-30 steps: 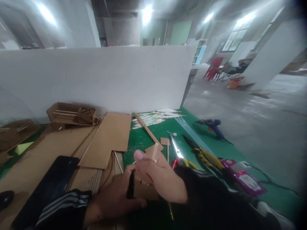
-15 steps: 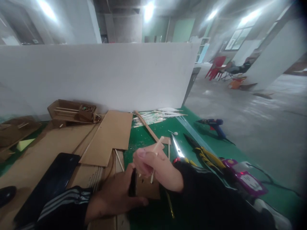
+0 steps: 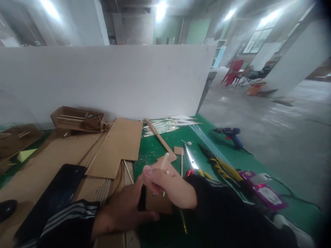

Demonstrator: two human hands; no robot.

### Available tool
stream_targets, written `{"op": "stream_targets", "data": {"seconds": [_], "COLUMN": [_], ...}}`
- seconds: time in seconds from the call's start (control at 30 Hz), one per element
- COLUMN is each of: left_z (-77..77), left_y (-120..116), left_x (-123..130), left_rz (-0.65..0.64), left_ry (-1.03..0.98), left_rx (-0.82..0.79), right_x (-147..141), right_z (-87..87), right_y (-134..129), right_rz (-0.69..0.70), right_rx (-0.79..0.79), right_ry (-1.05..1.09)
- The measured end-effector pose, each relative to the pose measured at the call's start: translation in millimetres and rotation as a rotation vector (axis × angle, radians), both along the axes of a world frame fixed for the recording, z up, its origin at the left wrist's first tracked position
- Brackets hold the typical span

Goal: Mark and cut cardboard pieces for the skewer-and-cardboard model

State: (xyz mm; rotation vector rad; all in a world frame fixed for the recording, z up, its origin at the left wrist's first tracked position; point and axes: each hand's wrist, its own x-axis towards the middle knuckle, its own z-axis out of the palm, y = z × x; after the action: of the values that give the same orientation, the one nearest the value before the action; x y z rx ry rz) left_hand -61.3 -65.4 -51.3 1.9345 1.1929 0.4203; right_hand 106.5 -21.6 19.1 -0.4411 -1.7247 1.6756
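A small cardboard piece with wooden sticks through it lies low in the middle of the head view. My left hand is closed round its left side, thumb along the near edge. Above the piece, my right hand pinches a pale wooden stick that stands nearly upright. The end of another stick shows beside it, and short stick parts show beneath the fingers. My right fingers hide much of the cardboard's top. Scissors lie just right of my right hand.
Cardboard sheets, a black phone and small cardboard boxes lie to the left. At right are pliers, a purple device and a blue glue gun. A white panel stands behind the green table.
The stick in my right hand has gone from leaning right to nearly upright, its top shifting left and slightly down. My left hand has hardly moved.
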Motion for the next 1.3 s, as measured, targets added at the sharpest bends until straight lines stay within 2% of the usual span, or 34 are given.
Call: {"op": "stream_targets", "data": {"seconds": [0.17, 0.37, 0.5, 0.73, 0.87, 1.0, 1.17, 1.3], "left_z": [-2.0, -4.4, -1.6, -8.3, -15.0, -18.0, -13.9, -8.2], "left_y": [1, 2, 3, 4, 6, 4, 3, 4], "left_x": [1, 1, -1, 2, -1, -5, -4, -1], "left_rz": [-0.031, -0.082, -0.157, -0.063, -0.034, -0.024, -0.039, -0.031], "left_ry": [0.027, 0.001, 0.036, 0.095, 0.069, 0.127, 0.116, 0.073], "left_rx": [0.016, 0.034, 0.189, 0.316, 0.254, 0.181, 0.19, 0.207], "right_x": [-7, -4, -4, -6, -7, -5, -7, -12], "right_z": [-13.1, -16.4, -28.0, -38.7, -36.4, -32.1, -31.4, -39.5], "right_y": [-1, -1, 4, 33, 45, 45, 42, 41], "right_rz": [0.03, 0.072, 0.043, -0.058, -0.075, -0.076, -0.102, -0.126], "right_rx": [-0.017, -0.017, -0.011, -0.171, -0.312, -0.388, -0.44, -0.432], "right_ry": [-0.022, -0.075, -0.11, 0.031, 0.167, 0.231, 0.276, 0.265]}}
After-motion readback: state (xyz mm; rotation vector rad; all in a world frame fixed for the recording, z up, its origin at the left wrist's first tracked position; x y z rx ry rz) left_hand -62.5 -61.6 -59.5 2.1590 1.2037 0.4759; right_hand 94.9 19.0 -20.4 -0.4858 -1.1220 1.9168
